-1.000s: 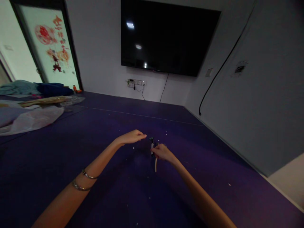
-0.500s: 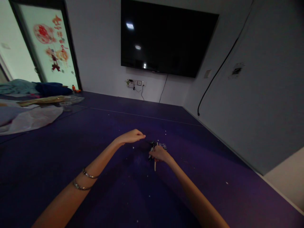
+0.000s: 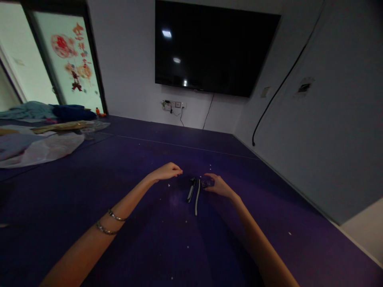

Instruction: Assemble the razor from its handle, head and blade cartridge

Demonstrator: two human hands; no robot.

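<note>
My left hand hovers over the purple surface with fingers pinched together; whatever is between the fingertips, if anything, is too small to make out. My right hand has its thumb and fingers apart, around a small dark item with pale printed marks; I cannot tell whether it touches it. Just left of that item lies a thin, slightly bent pale strip. Beside the strip is a slim black-and-silver tool, its exact kind unclear, lying between my two hands.
White scraps dot the purple surface. At the far left are a translucent plastic sheet, a clear cup and dark blue cloth. A television and a hanging black cable are on the walls.
My right hand has left the black-and-silver tool and moved right to the small printed item, its fingers opening. The tool and pale strip are now uncovered. My left hand stays pinched in place.
</note>
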